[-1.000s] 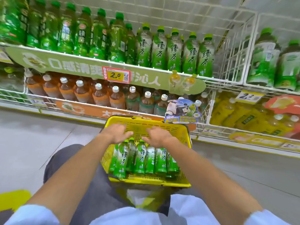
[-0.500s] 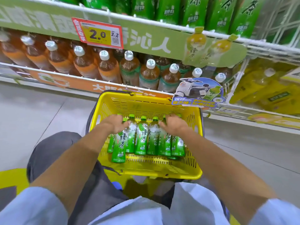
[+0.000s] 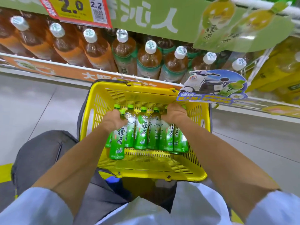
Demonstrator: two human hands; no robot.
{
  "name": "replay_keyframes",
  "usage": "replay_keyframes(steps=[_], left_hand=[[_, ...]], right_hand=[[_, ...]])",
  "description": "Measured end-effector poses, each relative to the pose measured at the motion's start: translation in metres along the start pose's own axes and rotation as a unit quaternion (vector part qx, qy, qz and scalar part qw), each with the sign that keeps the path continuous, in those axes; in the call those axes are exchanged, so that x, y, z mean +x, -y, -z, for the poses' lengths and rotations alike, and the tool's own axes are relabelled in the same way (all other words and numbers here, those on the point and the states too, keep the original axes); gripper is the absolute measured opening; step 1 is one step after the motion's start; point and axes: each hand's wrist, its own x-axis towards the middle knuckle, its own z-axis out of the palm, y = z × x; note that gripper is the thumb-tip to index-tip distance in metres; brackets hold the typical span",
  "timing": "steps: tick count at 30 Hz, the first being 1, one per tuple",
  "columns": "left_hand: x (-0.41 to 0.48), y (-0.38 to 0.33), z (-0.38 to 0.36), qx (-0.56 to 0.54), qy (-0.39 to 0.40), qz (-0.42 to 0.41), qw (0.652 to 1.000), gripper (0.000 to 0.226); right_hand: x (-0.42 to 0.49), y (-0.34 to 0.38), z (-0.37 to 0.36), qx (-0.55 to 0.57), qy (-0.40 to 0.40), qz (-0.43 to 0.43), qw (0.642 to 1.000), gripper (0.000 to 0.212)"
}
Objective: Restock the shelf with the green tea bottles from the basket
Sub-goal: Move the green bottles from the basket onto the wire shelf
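A yellow plastic basket [image 3: 146,169] sits on the floor in front of me, holding several green tea bottles [image 3: 142,132] lying side by side with green caps pointing away. My left hand [image 3: 113,120] curls round the neck of the leftmost bottle [image 3: 117,143]. My right hand [image 3: 174,113] curls over the necks of the bottles at the right end [image 3: 180,140]. The green shelf strip [image 3: 154,17] runs across the top; the green tea row above it is out of view.
Brown tea bottles with white caps [image 3: 123,52] fill the lower shelf just behind the basket. A red and yellow price tag [image 3: 76,10] hangs at top left, a blue scooter promo card [image 3: 212,88] juts over the basket's right corner. Yellow drink bottles [image 3: 279,70] stand at right. Grey floor lies either side.
My head has dropped closer to the basket, so the upper shelf has left view. Both hands have sunk from above the bottles onto their necks and closed round them.
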Motion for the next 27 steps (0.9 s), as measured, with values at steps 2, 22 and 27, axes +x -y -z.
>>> replay_keyframes(steps=[2, 22, 27], left_hand=[[0.002, 0.003, 0.000, -0.017, 0.005, 0.000, 1.000, 0.042], [-0.012, 0.009, 0.000, -0.099, 0.007, 0.006, 0.995, 0.075], [-0.017, 0.009, 0.004, -0.130, 0.015, -0.009, 0.991, 0.082]], right_hand=[[0.005, 0.002, 0.002, -0.009, -0.007, -0.001, 1.000, 0.046], [-0.020, -0.017, -0.026, -0.002, 0.019, 0.030, 0.999, 0.068], [-0.032, -0.012, -0.029, 0.115, 0.036, 0.024, 0.992, 0.095]])
